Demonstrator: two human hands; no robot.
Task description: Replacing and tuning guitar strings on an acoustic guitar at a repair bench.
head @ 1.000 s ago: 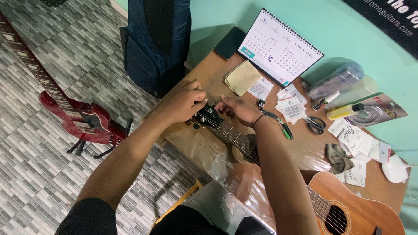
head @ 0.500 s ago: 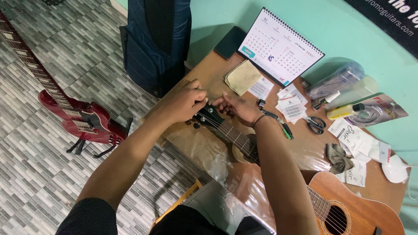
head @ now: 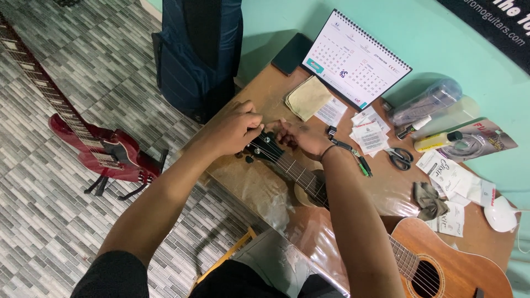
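Observation:
An acoustic guitar lies across the brown table, its dark headstock pointing toward the table's left edge. My left hand curls over the headstock, fingers pinched on a tuning peg at its upper side. My right hand rests on the other side of the headstock, fingertips at the strings near the nut. The neck runs under my right forearm toward the wooden body at the lower right.
A desk calendar, yellow cloth, scissors, a green-handled tool, paper string packets, bottles and a grey rag crowd the table. A red electric guitar stands on the tiled floor at left. A dark gig bag leans behind.
My right hand has shifted slightly along the headstock. My left hand stays pinched on the peg.

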